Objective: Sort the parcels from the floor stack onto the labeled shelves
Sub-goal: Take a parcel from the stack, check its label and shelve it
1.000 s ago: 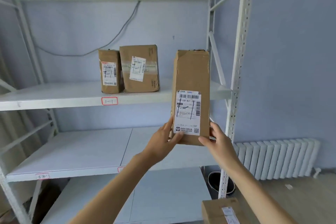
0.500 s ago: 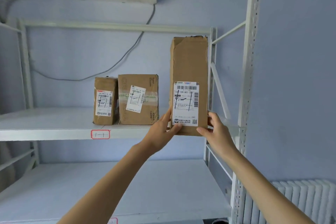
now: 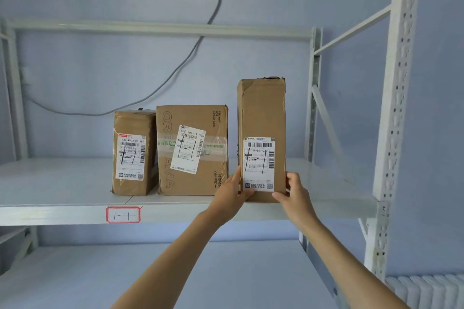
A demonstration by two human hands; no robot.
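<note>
- The left hand (image 3: 232,192) is seen gripping the lower left edge of the tall parcel (image 3: 262,118), its thumb laid over the bottom corner of the shipping label (image 3: 259,163) and its fingers hidden behind the box.
- The right hand (image 3: 292,192) is clamped on the lower right edge of the same parcel, thumb in front and fingers curled round the side; both hands are thus closed on the carton, at about equal reach.
- The tall parcel is held upright, its long axis vertical and its label turned toward the camera; its base is at the level of the front lip of the upper shelf (image 3: 62,183), though whether it already bears on the shelf cannot be told.
- The parcel lies directly above and between the hands; a push away from the body would be judged the remaining move.
- Just left of it, with a narrow gap, the wide parcel (image 3: 192,150) is stood on the shelf, and the small parcel (image 3: 133,153) is set close beside that one.
- A red-framed tag (image 3: 123,215) marked "1-1" is fixed to the shelf's front edge, left of the hands.
- The rack upright (image 3: 399,83) is seen to the right, well apart from the parcel.
</note>
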